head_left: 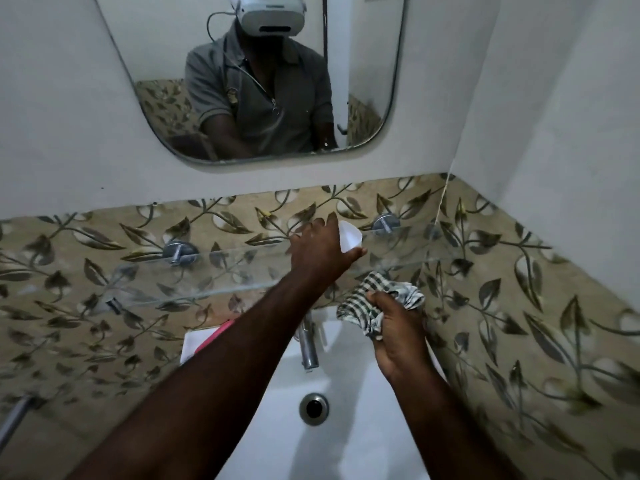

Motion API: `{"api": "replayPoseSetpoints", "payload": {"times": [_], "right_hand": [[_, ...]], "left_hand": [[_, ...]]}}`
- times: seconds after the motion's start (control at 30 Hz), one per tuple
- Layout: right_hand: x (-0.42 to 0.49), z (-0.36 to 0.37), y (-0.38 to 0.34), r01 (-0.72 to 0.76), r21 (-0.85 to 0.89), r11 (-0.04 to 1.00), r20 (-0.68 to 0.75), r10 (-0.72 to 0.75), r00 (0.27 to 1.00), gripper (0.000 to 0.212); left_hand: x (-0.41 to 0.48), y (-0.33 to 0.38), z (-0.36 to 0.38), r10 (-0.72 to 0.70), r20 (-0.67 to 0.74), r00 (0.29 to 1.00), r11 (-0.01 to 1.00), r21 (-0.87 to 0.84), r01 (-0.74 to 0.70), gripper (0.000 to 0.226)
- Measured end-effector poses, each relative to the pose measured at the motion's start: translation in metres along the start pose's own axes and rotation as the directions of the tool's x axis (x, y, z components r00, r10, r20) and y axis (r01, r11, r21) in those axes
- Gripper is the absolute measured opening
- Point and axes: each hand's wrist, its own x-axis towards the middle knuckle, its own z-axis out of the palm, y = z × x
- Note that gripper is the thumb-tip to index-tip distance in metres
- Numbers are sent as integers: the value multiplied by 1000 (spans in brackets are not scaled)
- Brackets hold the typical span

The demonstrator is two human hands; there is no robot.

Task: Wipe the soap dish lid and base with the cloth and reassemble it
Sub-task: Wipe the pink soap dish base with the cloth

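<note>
Left hand [320, 249] pinches white soap dish part [349, 239] above glass shelf [242, 268], 12 o'clock of sink [311, 455]. Right hand [394, 330] clenched on checked cloth [360, 303], 5 o'clock of part.

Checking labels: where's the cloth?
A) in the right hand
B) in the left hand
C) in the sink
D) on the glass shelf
A: the right hand grips the bunched cloth; the left hand holds a white dish part.

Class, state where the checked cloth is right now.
In the head view the checked cloth is bunched in the right hand, right of the tap and below the glass shelf.
</note>
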Motion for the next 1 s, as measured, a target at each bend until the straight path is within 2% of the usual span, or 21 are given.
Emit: {"api": "replayPoseSetpoints", "payload": {"times": [0.1, 0.17, 0.23, 0.3, 0.37, 0.4, 0.5, 0.6, 0.73, 0.8, 0.87, 0.93, 1.0], "right_hand": [[1, -8, 2, -10, -4, 1000, 61, 10, 998, 28], [1, -11, 5, -15, -27, 1000, 111, 18, 994, 28], [-1, -13, 12, -8, -79, 997, 157, 20, 987, 30], [-5, -14, 22, -10, -123, 992, 238, 39, 970, 37], [-10, -10, 36, -22, -158, 987, 297, 68, 953, 35], [-12, -8, 44, -33, -185, 982, 296, 88, 951, 28], [-19, 3, 71, -113, -266, 957, 271, 187, 944, 16], [-22, 20, 101, -151, -341, 928, 233, 239, 943, 15], [-21, 38, 146, -232, -378, 896, 262, 344, 902, 15], [-16, 40, 164, -236, -415, 879, 246, 358, 901, 17], [-13, 43, 176, -226, -462, 858, 200, 349, 915, 20], [-10, 45, 183, -224, -494, 840, 150, 336, 930, 21], [-6, 47, 189, -226, -515, 827, 108, 324, 940, 20]], "left_hand": [[2, 2, -2, 41, -81, 996, 999, 2, -41, 84], [-5, 5, -11, 84, -184, 979, 996, -13, -87, 77], [-21, 4, -21, 168, -327, 930, 976, -78, -204, 64], [-46, -3, -28, 267, -472, 840, 906, -174, -386, 44], [-81, -17, -25, 308, -545, 780, 832, -243, -498, 26], [-100, -26, -20, 302, -549, 779, 818, -271, -507, 21], [-151, -57, 4, 221, -486, 846, 840, -346, -418, 20], [-174, -94, 25, 147, -362, 920, 903, -331, -275, 22], [-176, -166, 47, -101, -289, 952, 946, -325, 2, 24], [-174, -203, 65, -173, -189, 967, 960, -251, 123, 44], [-172, -237, 85, -270, 17, 963, 951, -150, 269, 77], [-171, -262, 103, -369, 217, 904, 920, -52, 388, 108], [-169, -277, 118, -388, 311, 867, 916, 28, 400, 121]]}}
